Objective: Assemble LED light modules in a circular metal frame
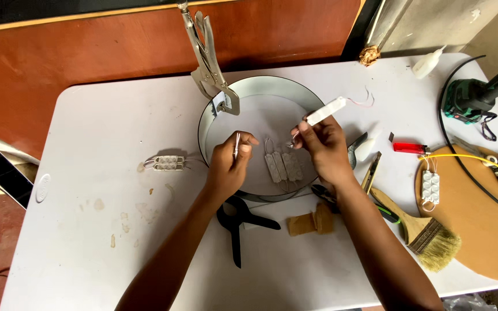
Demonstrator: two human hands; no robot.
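Pinching a thin metal strip, the left hand hovers beside the right hand, whose fingers grip a white module, perhaps wired; more modules lie between them.

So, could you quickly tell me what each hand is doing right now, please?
Left hand: closed, pinching a thin wire end.
Right hand: closed, holding a white LED module.

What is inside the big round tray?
Inside the round tray, small white light modules lie on its pale floor. Both hands, left and right, cover part of it, so anything beneath stays hidden.
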